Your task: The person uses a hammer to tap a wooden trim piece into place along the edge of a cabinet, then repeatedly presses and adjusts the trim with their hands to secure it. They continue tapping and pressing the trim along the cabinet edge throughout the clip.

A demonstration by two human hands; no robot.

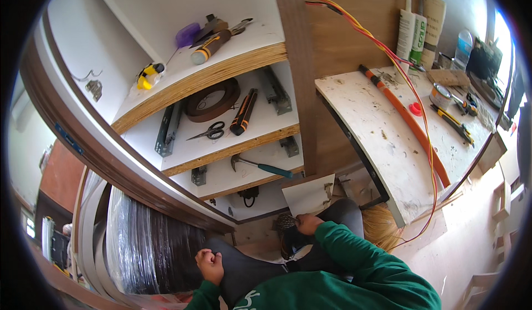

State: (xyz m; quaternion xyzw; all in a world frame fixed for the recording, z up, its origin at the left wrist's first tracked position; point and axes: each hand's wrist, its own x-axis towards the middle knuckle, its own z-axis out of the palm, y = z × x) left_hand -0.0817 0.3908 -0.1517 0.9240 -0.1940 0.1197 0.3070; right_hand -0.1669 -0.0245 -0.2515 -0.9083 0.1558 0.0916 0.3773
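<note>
My left hand (209, 265) rests by my left knee, its fingers curled in; whether something small sits in them is hidden. Lower in the middle, my right hand (310, 223) is closed beside a dark shoe with a speckled top (286, 222); what its fingers hold, if anything, cannot be made out. Ahead stands a white cabinet with plywood-edged shelves. A claw hammer (261, 167) with a teal handle lies on the low shelf nearest my hands. On the shelf above are scissors (213, 130), an orange-and-black utility knife (244, 111) and a brown roll of edge banding (213, 100).
The top shelf holds a yellow tape measure (148, 76) and an orange-and-grey tool (210, 47). At right, a stained white worktop (382, 110) carries an orange level-like bar (410, 127), sealant tubes (405, 33) and pliers (453, 124). Red and yellow wires (413, 83) hang across it. Film-wrapped panels (149, 238) stand left.
</note>
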